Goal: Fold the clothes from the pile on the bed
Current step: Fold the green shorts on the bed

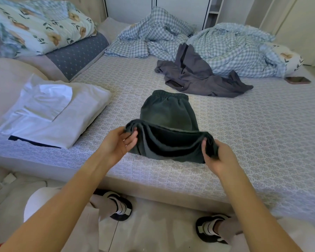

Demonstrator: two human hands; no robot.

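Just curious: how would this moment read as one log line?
fold | both hands grip dark green elastic-waist shorts hem | crumpled grey garment waiting

Bare arms, pale trousers, dark strapped sandals

Both forearms are bare to the bottom edge of the view, with no sleeves, watch or rings showing on the left hand (116, 144) or the right hand (219, 158). Below them are light, whitish trousers (44, 199), grey socks (103, 201), and 2 black sandals (120, 206) with white-and-grey straps across the top of each foot.
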